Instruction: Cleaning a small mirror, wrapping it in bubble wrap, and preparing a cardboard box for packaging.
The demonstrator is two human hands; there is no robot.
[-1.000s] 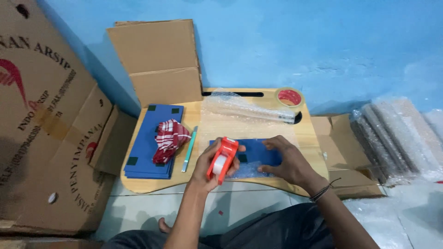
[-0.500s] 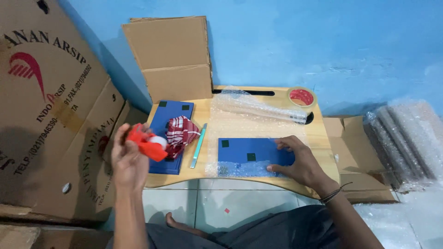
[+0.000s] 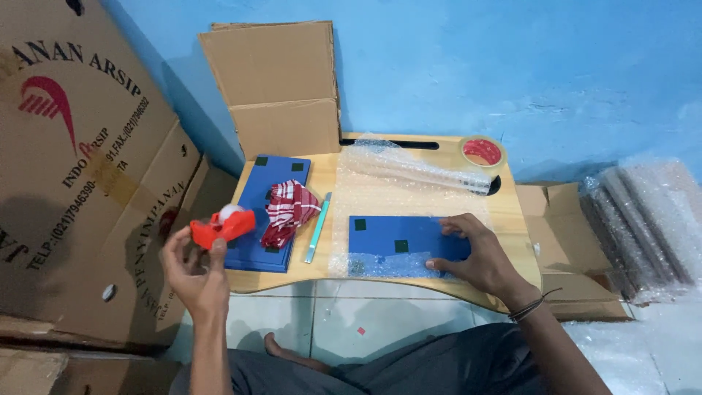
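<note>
Left hand (image 3: 191,274) now off to left of small wooden lap table (image 3: 512,219), fingers clenched around red plastic tape dispenser (image 3: 221,226); a second ago dispenser sat over blue flat panel (image 3: 406,238). Taping pass looks finished or paused. Right hand (image 3: 479,256) pressed flat on panel's right end, grasping nothing, pinning clear bubble wrap sheet (image 3: 395,183) under panel, mid-table. Red-white checked cloth (image 3: 289,212) rests on second blue panel (image 3: 267,212); teal cutter (image 3: 319,228) between panels.

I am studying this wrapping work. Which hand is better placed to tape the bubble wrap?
Likely the left hand: it holds the red tape dispenser. The right hand presses the blue board on the bubble wrap.
</note>
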